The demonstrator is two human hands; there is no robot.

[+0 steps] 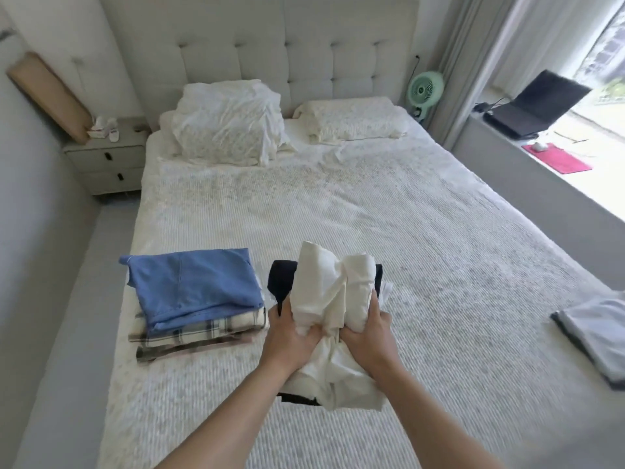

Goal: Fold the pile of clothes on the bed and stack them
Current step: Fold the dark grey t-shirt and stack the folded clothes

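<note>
Head view showed our left hand point(293, 328) and right hand point(367, 328) both gripping a bunched white garment point(329, 292) above dark folded clothes point(282, 282) on the bed point(439, 265); we judged it needed spreading flat before folding.

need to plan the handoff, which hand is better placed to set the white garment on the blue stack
Left. The left hand grips the white garment on the side nearest the blue stack; the right hand would have to cross over.

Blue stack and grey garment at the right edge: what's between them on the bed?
Head view: between the blue stack and grey garment, both hands grip a white garment over dark clothes; otherwise bare bedspread.
</note>
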